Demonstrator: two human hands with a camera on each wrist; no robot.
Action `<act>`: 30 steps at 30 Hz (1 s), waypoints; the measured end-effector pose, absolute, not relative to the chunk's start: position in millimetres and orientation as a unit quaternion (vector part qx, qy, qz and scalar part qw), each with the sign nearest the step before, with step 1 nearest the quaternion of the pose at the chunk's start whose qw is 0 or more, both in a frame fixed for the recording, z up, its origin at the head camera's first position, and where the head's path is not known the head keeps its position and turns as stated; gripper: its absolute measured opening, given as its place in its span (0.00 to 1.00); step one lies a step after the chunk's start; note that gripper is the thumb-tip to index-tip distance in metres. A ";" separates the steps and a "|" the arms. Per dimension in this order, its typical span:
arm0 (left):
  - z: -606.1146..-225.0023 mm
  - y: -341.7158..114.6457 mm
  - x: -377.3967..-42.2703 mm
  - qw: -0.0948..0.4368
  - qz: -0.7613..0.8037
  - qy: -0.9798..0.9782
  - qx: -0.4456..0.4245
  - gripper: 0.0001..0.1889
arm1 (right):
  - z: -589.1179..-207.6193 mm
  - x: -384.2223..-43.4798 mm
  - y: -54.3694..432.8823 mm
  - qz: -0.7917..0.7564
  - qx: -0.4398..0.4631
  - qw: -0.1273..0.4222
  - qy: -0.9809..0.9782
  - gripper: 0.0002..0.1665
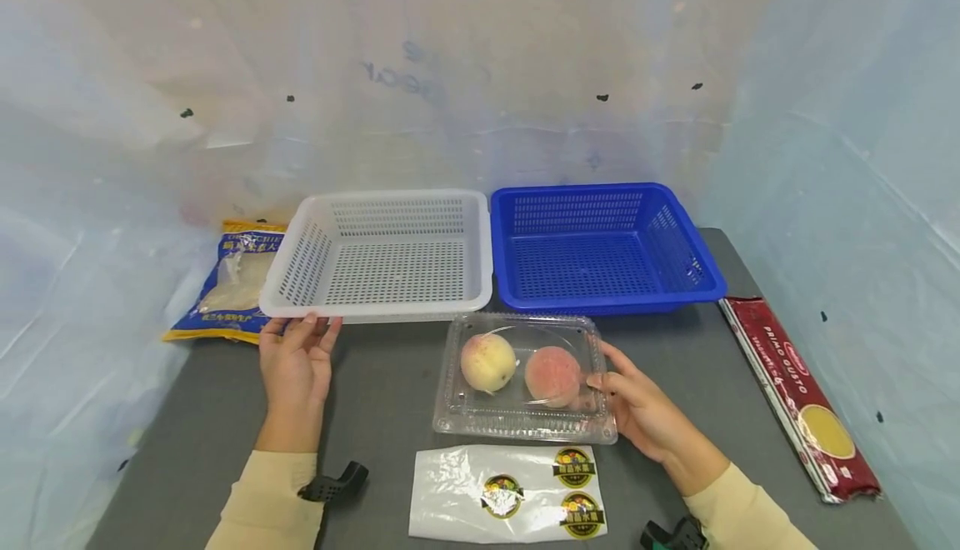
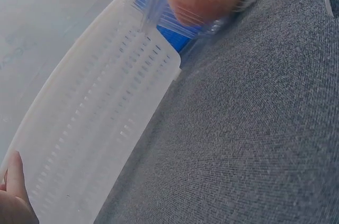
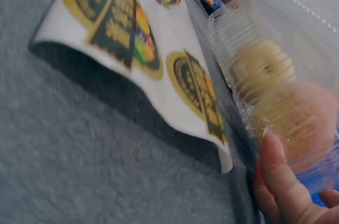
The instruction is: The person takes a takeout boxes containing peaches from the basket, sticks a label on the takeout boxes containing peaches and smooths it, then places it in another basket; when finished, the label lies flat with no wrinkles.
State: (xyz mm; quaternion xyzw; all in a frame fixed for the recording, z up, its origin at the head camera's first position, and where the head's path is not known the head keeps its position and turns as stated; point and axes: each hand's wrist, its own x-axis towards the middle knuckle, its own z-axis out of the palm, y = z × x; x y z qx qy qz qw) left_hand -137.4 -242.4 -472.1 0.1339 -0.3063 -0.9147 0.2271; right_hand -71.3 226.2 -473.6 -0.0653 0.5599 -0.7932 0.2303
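Observation:
A clear plastic clamshell box (image 1: 465, 417) is tilted in front of the baskets, with a pale yellow peach (image 1: 488, 362) and a pinkish-red peach (image 1: 553, 376) inside. My right hand (image 1: 647, 407) grips the box by its right side, and the thumb shows against the plastic in the right wrist view. With its fingertips at the near rim, my left hand (image 1: 297, 367) holds the white basket (image 1: 408, 310) near its front left corner. In the left wrist view a digit lies along the basket's outer wall. Both the white basket and the blue basket (image 1: 611, 298) beside it have bare slotted floors.
A sheet of white stickers (image 1: 450, 492) with round black-and-gold labels lies at the front. Behind the left hand is a blue-and-yellow bag (image 1: 232, 283), partly hidden by the white basket. A red spaghetti packet (image 1: 795, 392) lies along the grey table's (image 1: 375, 417) right edge.

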 end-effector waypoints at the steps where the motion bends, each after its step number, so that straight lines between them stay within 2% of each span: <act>1: -472.0 -242.2 -137.4 0.227 -0.914 -0.309 0.135 0.32 | -473.8 -72.5 226.8 -0.791 -0.065 0.230 0.564 0.36; 8: -469.3 -241.3 -136.7 0.226 -0.910 -0.317 0.144 0.32 | -467.5 -82.9 232.6 -0.738 -0.042 0.236 0.631 0.46; 17: -466.9 -244.7 -133.4 0.189 -0.910 -0.331 0.165 0.30 | -467.4 -89.5 238.4 -0.704 -0.019 0.244 0.667 0.44; 20: -467.0 -244.6 -127.6 0.151 -0.913 -0.345 0.156 0.26 | -469.2 -89.4 239.1 -0.706 -0.024 0.246 0.663 0.44; 25: -468.1 -242.4 -111.3 0.044 -0.898 -0.426 0.102 0.11 | -470.5 -89.3 239.5 -0.709 -0.028 0.246 0.661 0.44; 27: -469.5 -239.8 -103.3 -0.001 -0.873 -0.482 0.075 0.09 | -470.8 -89.3 239.4 -0.710 -0.028 0.246 0.660 0.44; 30: -473.9 -233.5 -90.7 -0.057 -0.812 -0.579 0.044 0.12 | -471.0 -89.2 238.8 -0.712 -0.027 0.245 0.657 0.44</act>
